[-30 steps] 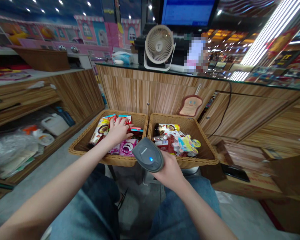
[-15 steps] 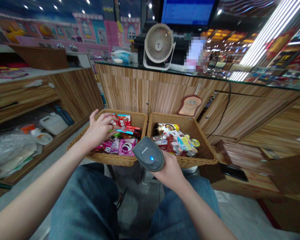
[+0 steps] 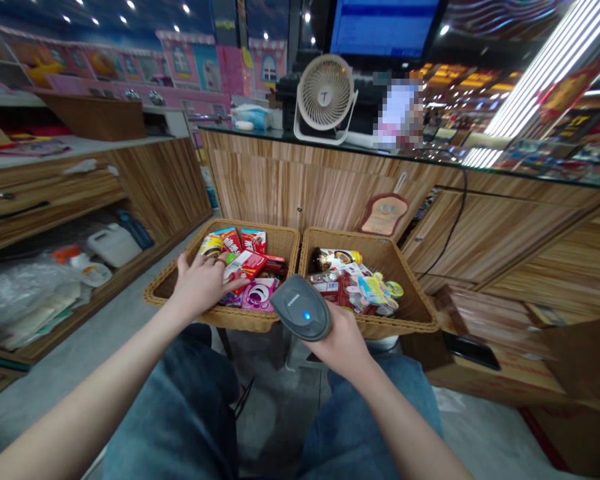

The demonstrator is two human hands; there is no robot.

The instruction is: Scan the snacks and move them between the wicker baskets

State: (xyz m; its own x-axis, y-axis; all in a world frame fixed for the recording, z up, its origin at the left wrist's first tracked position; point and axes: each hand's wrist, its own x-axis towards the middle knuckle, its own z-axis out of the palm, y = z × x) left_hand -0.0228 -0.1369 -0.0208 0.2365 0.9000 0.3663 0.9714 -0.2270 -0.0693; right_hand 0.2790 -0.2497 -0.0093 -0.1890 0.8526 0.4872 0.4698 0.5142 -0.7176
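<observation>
In the left wicker basket (image 3: 155, 293), my left hand (image 3: 200, 283) has its thumb and fingers around the edge of a red snack packet (image 3: 250, 263), whose pale barcode side faces up. A yellow-labelled container (image 3: 211, 245) is just beyond the fingers, and a purple packet with a cartoon face (image 3: 260, 293) lies to the right of the thumb. My right hand (image 3: 345, 340) is closed round the handle of a dark grey barcode scanner (image 3: 300, 308) with a blue light on top. The scanner's nose points left over the left basket's near right corner.
The right wicker basket (image 3: 423, 313) stands alongside with a jar (image 3: 337, 258) and several packets. Behind is a wooden counter (image 3: 260, 180) bearing a fan (image 3: 325, 93). A bread-shaped hanging (image 3: 385, 213) and a black cable (image 3: 453, 233) hang there. A phone (image 3: 473, 350) lies on a box to the right.
My left hand has moved down and closed on the red packet, which now shows its barcode side. The yellow-labelled container has come into sight. The scanner stays nearly in place; the view has shifted slightly.
</observation>
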